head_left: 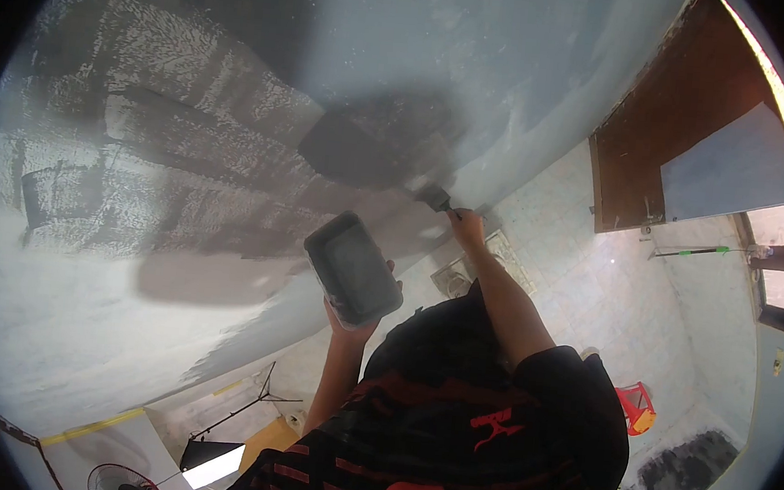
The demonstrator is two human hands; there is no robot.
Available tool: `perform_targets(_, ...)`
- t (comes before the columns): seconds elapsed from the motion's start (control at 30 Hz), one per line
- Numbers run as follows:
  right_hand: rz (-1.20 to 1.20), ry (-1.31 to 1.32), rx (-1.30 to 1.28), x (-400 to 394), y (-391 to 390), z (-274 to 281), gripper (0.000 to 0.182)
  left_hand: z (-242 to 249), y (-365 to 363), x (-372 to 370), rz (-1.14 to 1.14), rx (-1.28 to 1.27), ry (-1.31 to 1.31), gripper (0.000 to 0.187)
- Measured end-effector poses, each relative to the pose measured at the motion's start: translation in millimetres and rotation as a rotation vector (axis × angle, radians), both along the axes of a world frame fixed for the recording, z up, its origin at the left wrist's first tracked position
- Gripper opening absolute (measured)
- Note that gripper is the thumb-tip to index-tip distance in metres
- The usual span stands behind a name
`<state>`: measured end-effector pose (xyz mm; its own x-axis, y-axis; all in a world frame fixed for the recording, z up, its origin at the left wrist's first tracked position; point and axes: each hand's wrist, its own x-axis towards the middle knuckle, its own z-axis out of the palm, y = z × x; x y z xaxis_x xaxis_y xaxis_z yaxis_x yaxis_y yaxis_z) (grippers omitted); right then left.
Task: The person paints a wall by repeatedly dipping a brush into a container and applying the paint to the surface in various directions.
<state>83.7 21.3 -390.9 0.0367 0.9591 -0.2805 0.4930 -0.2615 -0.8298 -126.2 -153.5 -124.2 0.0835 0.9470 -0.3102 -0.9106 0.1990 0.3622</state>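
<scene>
on the left, streaky grey coating (187, 160) is covering part of the pale wall (62, 339), while a fan (120, 483) is standing below. near the middle, the left hand (346, 335) is cupping a grey tray (367, 314) from beneath, its fingers curling round the side, seemingly to keep the open face towards the person and near the wall. to the right, the right hand (468, 229) is grasping a brush (433, 198) by its handle, close to the broad head, probably for control; whether the head is touching the wall, i cannot tell. farther right, a red stool (634, 407) is standing well apart, perhaps leaving elbow room.
</scene>
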Motion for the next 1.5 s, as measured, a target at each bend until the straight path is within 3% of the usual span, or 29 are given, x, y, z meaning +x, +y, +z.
perform_targets(0.23, 0.086, 0.010, 0.023, 42.6, -32.0, 24.9, 0.043, -14.6, -2.5, 3.8, 0.005, 0.040, 0.007, 0.071)
perform_targets(0.3, 0.132, 0.117, 0.046, 61.6, -51.5, 37.6, 0.045, -33.2, -6.0, -4.1, 0.015, 0.061, 0.019, 0.072)
perform_targets(0.37, 0.134, 0.235, -0.077, 83.2, -67.6, 78.1, 0.043, -82.4, -12.5, -21.1, 0.075, -0.012, 0.121, 0.075)
perform_targets(0.4, 0.122, 0.357, -0.202, 94.5, -71.9, 109.3, 0.041, -82.4, -13.5, -18.8, 0.090, -0.011, 0.111, 0.075)
perform_targets(0.5, 0.202, 0.392, -0.194, 122.3, -71.6, 206.0, 0.036, -81.4, -5.2, -7.5, 0.124, -0.059, -0.020, 0.077)
perform_targets(0.67, 0.520, 0.092, 0.024, 124.3, -42.7, 347.4, 0.036, -68.0, 8.1, 12.5, 0.091, 0.018, -0.044, 0.068)
perform_targets(0.83, 0.845, -0.348, 0.309, 81.2, -39.5, 411.8, 0.032, -42.7, 20.9, 32.4, -0.025, 0.007, -0.164, 0.063)
perform_targets(0.87, 0.848, -0.357, 0.314, 70.5, -40.7, 412.8, 0.032, -38.7, 22.7, 36.1, -0.045, -0.041, -0.137, 0.063)
perform_targets(0.93, 0.917, -0.649, 0.376, 50.6, -41.0, 407.0, 0.034, -29.5, 25.3, 42.1, -0.065, -0.011, -0.170, 0.063)
perform_targets(1.07, 1.016, -0.562, 0.351, 37.4, -46.6, 404.0, 0.034, -4.2, 26.9, 45.7, -0.081, 0.000, -0.135, 0.052)
perform_targets(1.33, 1.021, -0.666, 0.358, 34.5, -32.2, 421.9, 0.033, 17.2, 29.1, 53.8, -0.063, 0.016, -0.160, 0.052)
perform_targets(1.4, 1.032, -0.560, 0.359, 43.9, -26.4, 425.7, 0.033, 19.8, 31.0, 50.5, -0.077, 0.020, -0.154, 0.052)
perform_targets(1.5, 0.982, -0.743, 0.419, 38.3, -18.5, 433.7, 0.032, 18.6, 31.9, 52.0, -0.074, 0.020, -0.172, 0.053)
